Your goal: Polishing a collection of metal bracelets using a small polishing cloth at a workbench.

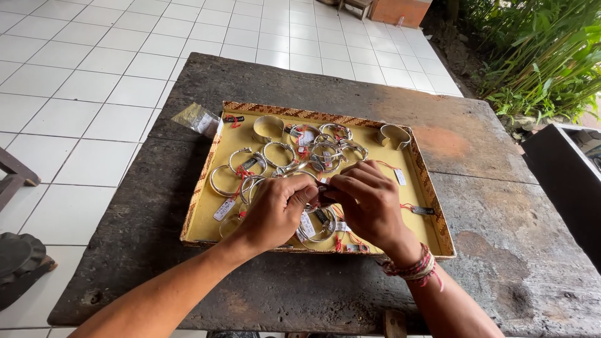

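1 view only: head cam, worn by the person, tilted down & fwd over a dark wooden table (494,206). Close range, forearms enter from the bottom edge. White tiled floor (94,81) fills the top-left, plants (538,56) top-right.

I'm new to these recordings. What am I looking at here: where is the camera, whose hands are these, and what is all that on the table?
There is one picture, from a camera worn on a person's head, looking down at their own bare hands. The left hand and right hand meet over a shallow yellow-lined tray with a woven patterned rim, on a dark weathered table. In the tray lie many silver bangles, most with small tags on red string. Both hands pinch something small between the fingertips; what it is stays hidden. The right wrist wears braided bracelets. A small plastic packet lies beside the tray.
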